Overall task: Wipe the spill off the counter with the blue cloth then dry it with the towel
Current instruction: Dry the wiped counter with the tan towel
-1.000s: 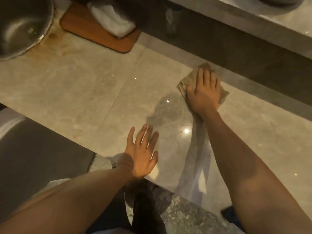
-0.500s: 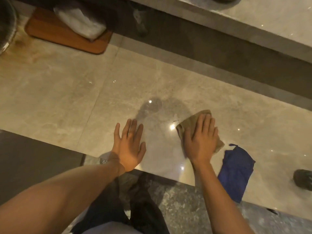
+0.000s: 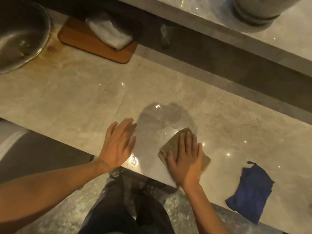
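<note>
My right hand (image 3: 185, 159) lies flat on a folded tan towel (image 3: 171, 142), pressing it onto the beige marble counter (image 3: 67, 98) near the front edge. Just beyond the towel, a darker round patch (image 3: 165, 115) shows on the stone. My left hand (image 3: 118, 146) rests flat on the counter to the left of the towel, fingers spread, holding nothing. The blue cloth (image 3: 249, 193) lies crumpled at the counter's front edge, to the right of my right hand and apart from it.
A metal bowl (image 3: 20, 38) stands at the far left. Behind it to the right, a wooden board (image 3: 94, 46) carries a white folded cloth (image 3: 109, 32). A raised ledge (image 3: 219, 36) with a grey round base (image 3: 256, 10) runs along the back.
My right hand has pulled the towel from the counter's back edge toward the front edge. My left hand has stayed flat on the counter. The view shifted, bringing the blue cloth into sight.
</note>
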